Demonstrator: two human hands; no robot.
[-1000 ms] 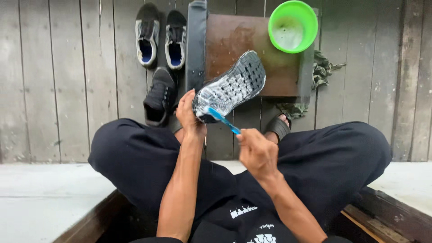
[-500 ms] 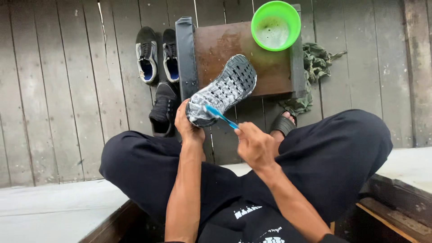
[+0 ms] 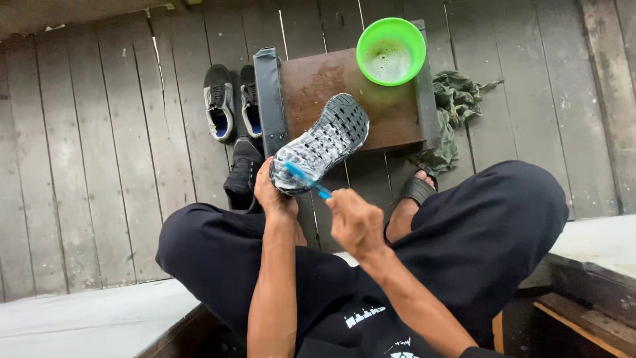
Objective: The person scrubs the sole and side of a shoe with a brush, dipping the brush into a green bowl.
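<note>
Grey weathered deck boards (image 3: 99,166) fill the ground, with a small brown stool (image 3: 344,99) standing on them. At its far right corner sits a green bowl (image 3: 391,51); a crumpled green cloth (image 3: 454,109) lies off its right edge, dark shoes (image 3: 230,106) off its left. Over the stool's near edge, the left hand (image 3: 273,192) clamps a sneaker (image 3: 322,142) sole-up, while the right hand (image 3: 356,222) is closed around a blue toothbrush (image 3: 309,179) touching the sole.
</note>
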